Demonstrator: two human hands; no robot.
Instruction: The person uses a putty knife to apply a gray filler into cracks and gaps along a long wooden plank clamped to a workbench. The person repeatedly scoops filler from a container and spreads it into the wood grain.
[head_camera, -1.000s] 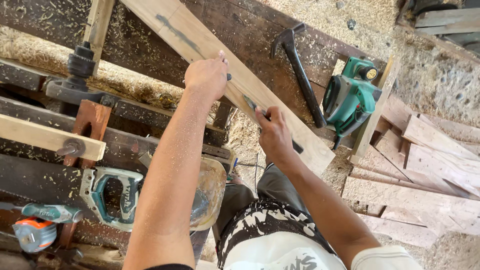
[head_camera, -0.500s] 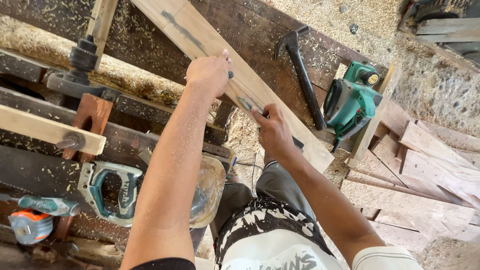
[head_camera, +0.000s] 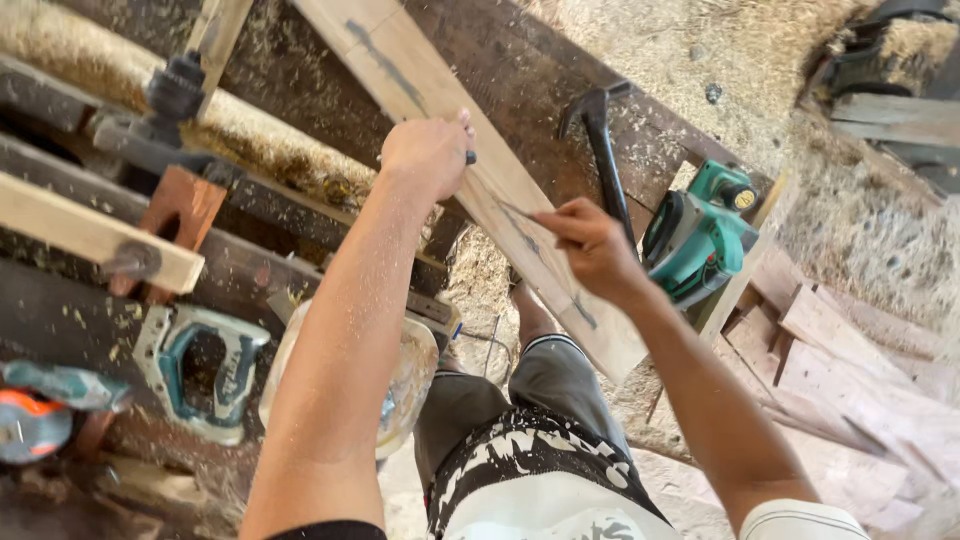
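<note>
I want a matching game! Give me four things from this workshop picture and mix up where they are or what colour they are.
Things:
1. left hand
2. right hand
3. hammer
4. power planer

Descriptions:
A. green, beside the plank's right edge
B. pinching a thin pencil on the plank
C. black, lying on the dark bench top
D. pressed on the light plank, farther up it

Pairs: 1-D, 2-B, 3-C, 4-A

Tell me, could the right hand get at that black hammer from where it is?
Probably yes. The hammer lies on the bench just beyond the right hand, with nothing between them. But that hand already pinches a pencil against the plank, so its grip is taken.
</note>
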